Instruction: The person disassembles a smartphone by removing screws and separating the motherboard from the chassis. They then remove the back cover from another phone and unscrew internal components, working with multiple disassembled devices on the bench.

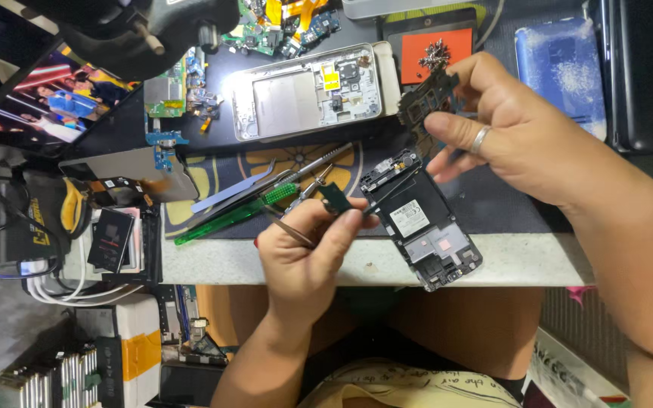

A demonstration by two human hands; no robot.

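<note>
On the cluttered workbench (538,261), tweezers (296,227) are pinched in the left hand (304,257), best steadied, while a circuit board (423,102) is gripped between the right hand (523,132) fingertips.

Silver phone frame (307,94), green pry tool (228,219), orange pad (432,41)

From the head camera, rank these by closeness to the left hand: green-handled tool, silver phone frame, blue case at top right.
From the left hand:
1. Green-handled tool, just to its left on the mat.
2. Silver phone frame, farther back, at the desk's middle.
3. Blue case, far top right.
</note>
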